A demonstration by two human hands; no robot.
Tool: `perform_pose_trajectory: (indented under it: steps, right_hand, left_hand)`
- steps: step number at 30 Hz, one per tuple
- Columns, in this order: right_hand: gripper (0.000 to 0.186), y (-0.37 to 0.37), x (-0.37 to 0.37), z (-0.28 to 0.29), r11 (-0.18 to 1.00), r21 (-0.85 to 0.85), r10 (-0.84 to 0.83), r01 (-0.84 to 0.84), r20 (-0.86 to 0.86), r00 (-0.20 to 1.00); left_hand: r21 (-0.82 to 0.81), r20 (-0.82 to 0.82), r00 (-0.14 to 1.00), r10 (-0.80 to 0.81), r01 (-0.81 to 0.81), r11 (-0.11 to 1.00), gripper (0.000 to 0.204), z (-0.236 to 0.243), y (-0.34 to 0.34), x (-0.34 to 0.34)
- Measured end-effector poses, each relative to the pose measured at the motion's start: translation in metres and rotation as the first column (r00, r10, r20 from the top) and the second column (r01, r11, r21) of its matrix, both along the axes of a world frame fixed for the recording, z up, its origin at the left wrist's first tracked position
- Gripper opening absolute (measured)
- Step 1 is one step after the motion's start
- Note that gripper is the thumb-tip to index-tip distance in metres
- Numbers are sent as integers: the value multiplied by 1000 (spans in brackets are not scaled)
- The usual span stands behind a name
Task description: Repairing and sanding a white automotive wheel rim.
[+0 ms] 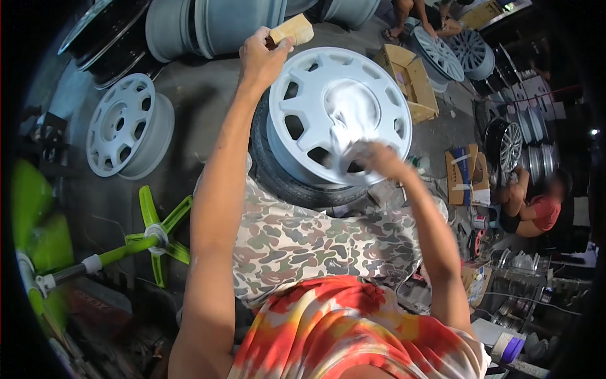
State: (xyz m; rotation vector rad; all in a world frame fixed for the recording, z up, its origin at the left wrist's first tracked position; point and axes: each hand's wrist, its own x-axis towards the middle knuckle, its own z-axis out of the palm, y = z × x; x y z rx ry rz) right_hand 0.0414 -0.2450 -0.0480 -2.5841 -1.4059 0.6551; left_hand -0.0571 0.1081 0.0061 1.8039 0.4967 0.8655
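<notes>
A light grey wheel rim [309, 82] lies face up in front of me, resting on a black tyre [278, 170]. My left hand [262, 60] is raised at the rim's far left edge, fingers closed around a folded tan piece of sandpaper [294, 30]. Over the rim's near right part, my right hand [379, 159] is smeared by motion. It grips a white cloth [346, 129] that trails across the rim's centre and spokes. The cloth hides part of the hub area.
Another grey rim [120, 126] stands at the left, near a green pedestal fan base [154, 237]. Large rims [240, 25] line the back. An open cardboard box [413, 88] sits at the far right. Co-workers [543, 211] crouch among more wheels.
</notes>
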Motion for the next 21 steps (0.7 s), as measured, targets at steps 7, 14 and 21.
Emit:
perform_pose_trajectory:
  steps: [7, 14, 21]
  right_hand:
    - [41, -33, -2, 14, 770, 319, -444, 552, -354, 823]
    - [51, -58, 17, 35, 579, 531, -624, 619, -200, 755]
    - [53, 33, 74, -63, 710, 681, -496, 180, 302, 814]
  left_hand:
    - [-13, -14, 998, 69, -69, 998, 26, 17, 2, -7]
    - [-1, 47, 998, 43, -43, 999, 24, 22, 3, -12]
    - [1, 37, 996, 83, -83, 997, 24, 16, 7, -13]
